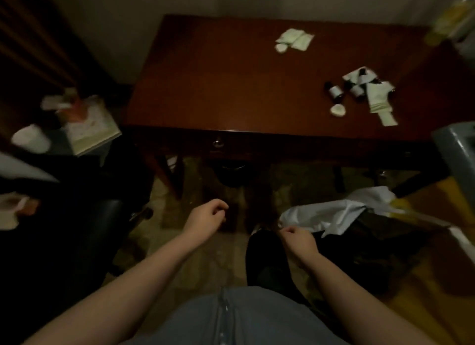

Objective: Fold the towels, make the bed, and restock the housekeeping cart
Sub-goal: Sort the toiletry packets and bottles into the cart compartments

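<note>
Dim room, cluttered worktop: left hand and right hand hang loosely curled, empty; small bottles may topple if brushed unseen.

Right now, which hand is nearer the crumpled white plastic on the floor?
Right. The right hand is at the lower-left edge of the crumpled white plastic, contact unclear; the left hand hangs farther left, apart from it.

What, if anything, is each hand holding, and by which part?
Left hand holds nothing, fingers loosely curled. Right hand curls beside the crumpled white sheet; any grip on it cannot be told.
</note>
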Demonstrator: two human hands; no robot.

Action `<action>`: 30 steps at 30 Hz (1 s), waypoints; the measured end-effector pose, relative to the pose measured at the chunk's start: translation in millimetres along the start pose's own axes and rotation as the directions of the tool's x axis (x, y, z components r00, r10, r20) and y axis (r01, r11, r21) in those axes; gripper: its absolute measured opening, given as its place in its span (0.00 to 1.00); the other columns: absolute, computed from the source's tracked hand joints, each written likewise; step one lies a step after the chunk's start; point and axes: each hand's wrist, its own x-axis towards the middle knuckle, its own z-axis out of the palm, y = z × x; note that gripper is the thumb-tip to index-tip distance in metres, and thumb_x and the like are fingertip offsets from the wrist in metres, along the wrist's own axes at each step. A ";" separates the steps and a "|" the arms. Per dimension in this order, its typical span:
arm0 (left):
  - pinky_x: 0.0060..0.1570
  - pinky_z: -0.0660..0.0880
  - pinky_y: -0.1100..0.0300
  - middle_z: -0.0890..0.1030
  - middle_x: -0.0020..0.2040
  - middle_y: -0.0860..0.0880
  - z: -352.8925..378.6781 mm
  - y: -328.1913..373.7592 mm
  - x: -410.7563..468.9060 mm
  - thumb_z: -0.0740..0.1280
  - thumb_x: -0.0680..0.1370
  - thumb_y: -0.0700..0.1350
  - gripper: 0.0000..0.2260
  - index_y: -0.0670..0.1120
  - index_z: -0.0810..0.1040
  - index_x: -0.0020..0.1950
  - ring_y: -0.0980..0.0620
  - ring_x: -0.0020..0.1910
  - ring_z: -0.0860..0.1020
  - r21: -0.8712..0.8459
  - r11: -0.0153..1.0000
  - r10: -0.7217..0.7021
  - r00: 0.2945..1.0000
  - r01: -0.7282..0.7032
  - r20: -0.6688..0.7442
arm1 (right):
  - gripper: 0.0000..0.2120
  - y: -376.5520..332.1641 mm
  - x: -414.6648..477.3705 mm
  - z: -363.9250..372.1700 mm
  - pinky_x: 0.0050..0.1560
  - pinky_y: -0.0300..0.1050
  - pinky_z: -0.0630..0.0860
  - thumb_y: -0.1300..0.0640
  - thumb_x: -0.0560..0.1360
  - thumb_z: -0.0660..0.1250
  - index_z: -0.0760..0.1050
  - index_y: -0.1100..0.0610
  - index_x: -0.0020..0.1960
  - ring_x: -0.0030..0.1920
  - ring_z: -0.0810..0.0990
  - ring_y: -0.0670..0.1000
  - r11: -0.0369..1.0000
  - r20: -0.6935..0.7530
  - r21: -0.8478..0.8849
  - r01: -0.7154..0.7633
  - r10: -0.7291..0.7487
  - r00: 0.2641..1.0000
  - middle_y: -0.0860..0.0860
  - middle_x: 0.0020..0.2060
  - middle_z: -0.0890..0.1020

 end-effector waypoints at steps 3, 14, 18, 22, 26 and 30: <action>0.30 0.68 0.68 0.78 0.41 0.55 5.1 31.4 56.1 0.60 0.80 0.43 0.08 0.53 0.75 0.55 0.57 0.37 0.76 -0.019 0.999 -0.031 0.999 0.032 0.035 | 0.14 -27.4 52.9 -44.1 0.40 0.43 0.68 0.57 0.81 0.57 0.76 0.58 0.41 0.39 0.78 0.52 0.999 0.006 0.033 0.005 -0.006 1.000 0.57 0.40 0.80; 0.35 0.71 0.58 0.80 0.41 0.52 -41.4 136.8 205.8 0.60 0.80 0.41 0.07 0.52 0.74 0.51 0.49 0.39 0.78 -0.077 0.997 -0.016 0.998 0.012 -0.055 | 0.13 -189.8 168.9 -195.0 0.40 0.45 0.72 0.60 0.76 0.59 0.75 0.53 0.58 0.42 0.78 0.52 0.960 -0.226 0.107 0.259 -0.231 0.946 0.51 0.41 0.80; 0.44 0.78 0.52 0.81 0.39 0.50 -26.1 183.1 271.4 0.63 0.79 0.44 0.07 0.50 0.75 0.57 0.47 0.39 0.81 -0.096 0.995 0.035 0.997 -0.028 0.068 | 0.21 -177.4 196.6 -213.5 0.57 0.48 0.73 0.57 0.77 0.62 0.66 0.54 0.70 0.59 0.75 0.52 0.969 -0.440 0.156 0.193 -0.107 0.892 0.53 0.59 0.75; 0.47 0.76 0.55 0.80 0.44 0.51 -6.2 245.0 324.9 0.63 0.79 0.47 0.14 0.51 0.70 0.65 0.49 0.43 0.80 0.034 0.971 0.225 0.952 -0.236 0.206 | 0.30 -152.8 207.8 -232.5 0.67 0.50 0.64 0.51 0.78 0.63 0.56 0.55 0.75 0.70 0.62 0.54 0.998 -0.625 0.005 0.061 -0.045 0.780 0.54 0.70 0.64; 0.44 0.72 0.57 0.79 0.52 0.48 14.7 301.2 347.1 0.61 0.80 0.48 0.19 0.54 0.63 0.71 0.48 0.47 0.78 0.209 0.896 0.287 0.870 -0.392 0.401 | 0.32 -132.0 223.4 -233.1 0.69 0.50 0.62 0.44 0.78 0.62 0.54 0.53 0.76 0.73 0.58 0.54 0.993 -0.550 -0.103 -0.058 -0.009 0.835 0.53 0.73 0.60; 0.34 0.69 0.58 0.79 0.43 0.47 47.3 330.9 358.9 0.59 0.80 0.54 0.23 0.61 0.56 0.75 0.48 0.39 0.77 0.245 0.868 0.278 0.832 -0.432 0.480 | 0.28 -120.5 229.7 -236.1 0.67 0.44 0.62 0.46 0.78 0.61 0.59 0.53 0.74 0.69 0.63 0.50 0.977 -0.523 -0.211 -0.037 -0.080 0.849 0.50 0.70 0.66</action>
